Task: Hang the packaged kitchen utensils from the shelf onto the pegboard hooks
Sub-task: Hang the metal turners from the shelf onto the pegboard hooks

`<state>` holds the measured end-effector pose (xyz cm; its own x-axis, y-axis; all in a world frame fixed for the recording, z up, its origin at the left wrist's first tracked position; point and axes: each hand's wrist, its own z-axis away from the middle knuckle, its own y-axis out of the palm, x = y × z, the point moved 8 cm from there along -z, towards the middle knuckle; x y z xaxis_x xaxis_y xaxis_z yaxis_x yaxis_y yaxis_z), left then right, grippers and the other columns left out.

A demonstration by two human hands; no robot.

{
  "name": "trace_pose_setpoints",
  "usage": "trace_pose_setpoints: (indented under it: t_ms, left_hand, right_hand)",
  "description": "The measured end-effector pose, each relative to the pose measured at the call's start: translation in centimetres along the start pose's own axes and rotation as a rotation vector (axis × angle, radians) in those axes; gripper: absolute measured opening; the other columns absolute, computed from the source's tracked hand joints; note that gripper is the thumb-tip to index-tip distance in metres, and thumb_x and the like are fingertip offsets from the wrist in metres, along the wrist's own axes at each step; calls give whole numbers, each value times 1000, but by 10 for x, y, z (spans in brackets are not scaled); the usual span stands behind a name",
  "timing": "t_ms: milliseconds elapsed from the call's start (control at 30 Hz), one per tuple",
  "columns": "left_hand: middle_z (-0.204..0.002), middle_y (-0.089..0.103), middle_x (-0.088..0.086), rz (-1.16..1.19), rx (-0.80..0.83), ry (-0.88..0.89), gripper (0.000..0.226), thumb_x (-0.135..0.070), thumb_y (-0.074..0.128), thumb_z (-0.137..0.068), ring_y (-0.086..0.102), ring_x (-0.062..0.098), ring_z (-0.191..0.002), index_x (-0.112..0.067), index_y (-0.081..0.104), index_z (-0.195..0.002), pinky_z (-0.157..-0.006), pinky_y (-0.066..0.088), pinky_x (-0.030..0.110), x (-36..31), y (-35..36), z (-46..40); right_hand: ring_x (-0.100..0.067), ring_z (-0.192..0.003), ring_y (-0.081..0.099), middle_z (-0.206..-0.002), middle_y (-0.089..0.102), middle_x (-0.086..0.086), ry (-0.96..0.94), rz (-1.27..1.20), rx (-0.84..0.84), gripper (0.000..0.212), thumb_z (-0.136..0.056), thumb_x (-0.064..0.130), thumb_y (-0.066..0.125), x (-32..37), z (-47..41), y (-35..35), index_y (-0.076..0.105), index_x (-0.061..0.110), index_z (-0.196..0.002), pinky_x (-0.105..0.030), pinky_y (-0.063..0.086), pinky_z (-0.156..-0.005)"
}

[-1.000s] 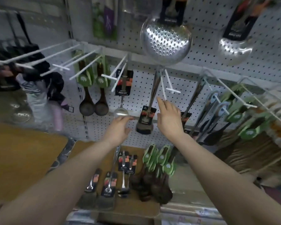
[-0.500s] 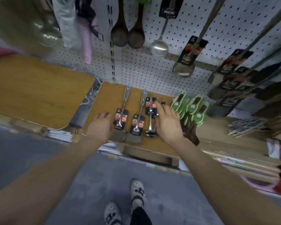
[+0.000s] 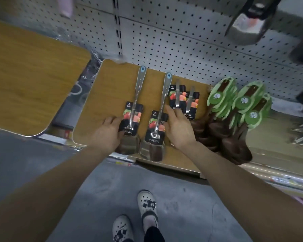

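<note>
The pegboard (image 3: 191,37) rises beyond both hands, above the shelf. Below it, the wooden shelf board (image 3: 115,88) carries the stock. Left of the left hand lies a second board (image 3: 28,70). To the right of the right hand sits a pile of green-carded wooden spoons (image 3: 234,109). Two packaged steel spatulas lie side by side: the left spatula (image 3: 135,105) beside the left hand's fingers (image 3: 115,119), the right spatula (image 3: 157,119) just left of the right hand. Beyond the right fingertips (image 3: 168,109) rest two small carded utensils (image 3: 182,100). The left hand (image 3: 107,133) touches the card edge of the left spatula, fingers loosely bent; whether it grips yet cannot be told. The right hand (image 3: 178,130) lies flat, fingers extended, holding nothing. Recommendation: take each spatula by the handle near the card, lift level, and keep the blue hanging eye (image 3: 143,68) free for the hook.
</note>
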<state>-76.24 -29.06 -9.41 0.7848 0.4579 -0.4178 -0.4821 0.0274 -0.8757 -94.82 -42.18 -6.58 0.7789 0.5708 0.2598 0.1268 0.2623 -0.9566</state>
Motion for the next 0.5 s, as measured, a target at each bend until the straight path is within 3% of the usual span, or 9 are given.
trace_pose_setpoints:
  t_ms: [167, 300, 433, 500]
  left_hand:
    - [-143, 43, 12, 16, -15, -4, 53, -24, 57, -96, 46, 38, -125, -16, 40, -145, -102, 42, 46, -10, 18, -59]
    - [-146, 37, 12, 25, -32, 6, 63, -25, 57, -96, 41, 37, -126, -26, 27, -152, -104, 41, 48, -15, 32, -92]
    - [-132, 50, 16, -29, -123, 70, 53, -24, 57, -96, 44, 36, -114, -26, 40, -147, -100, 39, 44, -23, 30, -107]
    - [-127, 52, 16, 19, -93, 77, 50, -17, 60, -95, 47, 36, -110, -25, 49, -143, -98, 39, 41, -25, 33, -112]
  right_hand:
    - [-30, -104, 60, -127, 53, -14, 1, -7, -23, 62, -99, 12, 55, -10, -46, 23, 28, 16, -155, -44, 54, -89]
    - [-31, -102, 61, -126, 54, -16, -3, -28, -28, 59, -100, 16, 55, -13, -68, 39, 30, 14, -154, -42, 55, -87]
    - [-31, -108, 60, -131, 53, -18, 26, -51, -36, 56, -101, 22, 55, -9, -84, 45, 32, 14, -151, -37, 54, -88]
    - [-30, -104, 62, -134, 50, -19, 78, -86, -35, 55, -102, 19, 55, -9, -93, 47, 32, 15, -151, -33, 52, -81]
